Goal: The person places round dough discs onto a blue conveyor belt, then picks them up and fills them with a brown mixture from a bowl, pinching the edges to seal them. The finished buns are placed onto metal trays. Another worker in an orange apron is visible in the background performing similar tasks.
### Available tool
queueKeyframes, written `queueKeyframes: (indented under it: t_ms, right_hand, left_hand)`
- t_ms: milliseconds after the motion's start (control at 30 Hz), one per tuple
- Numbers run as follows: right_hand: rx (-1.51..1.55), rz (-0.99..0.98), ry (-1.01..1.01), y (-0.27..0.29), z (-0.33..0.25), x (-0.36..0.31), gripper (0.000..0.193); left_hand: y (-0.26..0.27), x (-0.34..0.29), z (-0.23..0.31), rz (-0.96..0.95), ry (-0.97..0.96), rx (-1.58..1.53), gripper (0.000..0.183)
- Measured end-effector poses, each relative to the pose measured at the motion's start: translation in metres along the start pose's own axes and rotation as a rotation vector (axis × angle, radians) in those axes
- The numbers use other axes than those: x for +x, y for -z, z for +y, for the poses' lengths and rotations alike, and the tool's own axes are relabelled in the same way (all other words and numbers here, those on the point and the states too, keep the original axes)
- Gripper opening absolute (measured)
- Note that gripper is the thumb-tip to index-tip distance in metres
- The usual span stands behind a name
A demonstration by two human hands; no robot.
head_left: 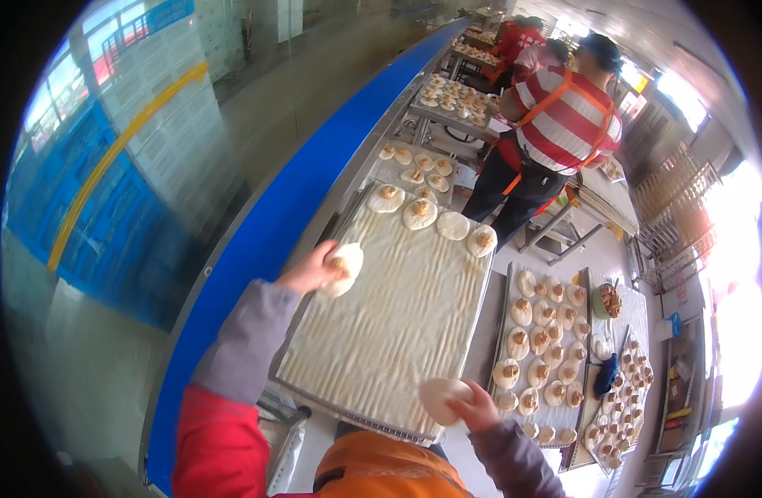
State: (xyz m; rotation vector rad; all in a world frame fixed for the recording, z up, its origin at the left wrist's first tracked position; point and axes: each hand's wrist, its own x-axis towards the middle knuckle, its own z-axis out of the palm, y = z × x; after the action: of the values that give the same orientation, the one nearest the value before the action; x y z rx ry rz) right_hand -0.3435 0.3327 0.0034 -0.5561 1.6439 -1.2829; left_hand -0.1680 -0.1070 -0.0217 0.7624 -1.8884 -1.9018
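My left hand (313,267): fingers pinching a dough round (350,274) with brown filling, above the left edge of a cloth-lined tray (381,324).
My right hand (478,407): pinching a pale dough disc (434,402), blurred, at the tray's near right corner.
Four dough pieces (414,222): in a row along the tray's far end, brown filling visible on three.
To my right: a second tray (559,272) bearing rows of topped dough; beyond it, a green bowl (596,303) heaped with brown chunks.
Ahead: a person in a red-and-white striped top (555,108) with orange straps.
Writing: white characters on a red top (527,39) farther back, small and soft.
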Motion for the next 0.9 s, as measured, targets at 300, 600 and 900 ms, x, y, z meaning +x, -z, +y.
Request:
queueKeyframes:
  t_ms: [300, 600, 900]
  right_hand:
    - [0.627, 0.669, -0.026, 0.045, 0.100, -0.131, 0.053]
    - [0.464, 0.706, -0.113, 0.090, 0.084, -0.146, 0.038]
    - [0.548, 0.911, 0.312, 0.384, 0.066, -0.113, 0.032]
  left_hand:
    - [0.015, 0.227, -0.033, -0.289, 0.203, 0.344, 0.062]
    - [0.048, 0.257, -0.051, -0.216, -0.045, 1.255, 0.067]
    - [0.060, 0.136, -0.060, 0.216, -0.193, 0.728, 0.043]
